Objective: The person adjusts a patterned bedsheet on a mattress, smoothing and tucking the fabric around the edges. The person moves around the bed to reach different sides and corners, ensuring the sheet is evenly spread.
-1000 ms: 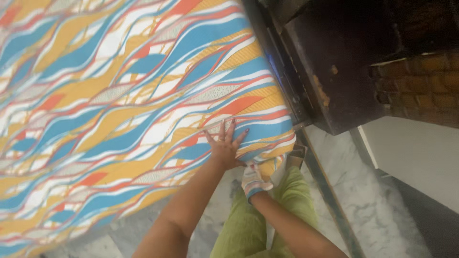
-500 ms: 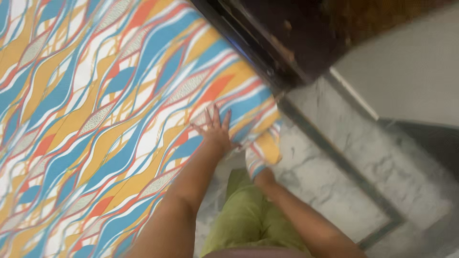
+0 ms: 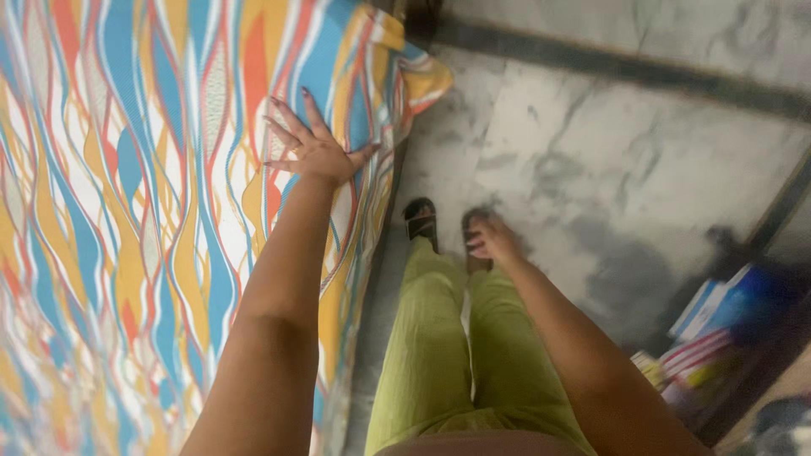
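Grey-veined marble floor [image 3: 642, 160], dark inlaid border strip [image 3: 625, 67]

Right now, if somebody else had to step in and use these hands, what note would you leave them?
Left hand: open, fingers spread, palm flat on the wavy-patterned bedsheet near its corner; no grip on the cloth.
Right hand: empty, loosely curled, hanging free above the marble floor, touching nothing.
The sheet lies spread over the bed and looks mostly smooth under the left hand. Its corner is rumpled and hangs over the edge, so that part is not tidy yet.
The person in green trousers stands close against the bed's side. A blurry pile of books lies on the floor to the right.
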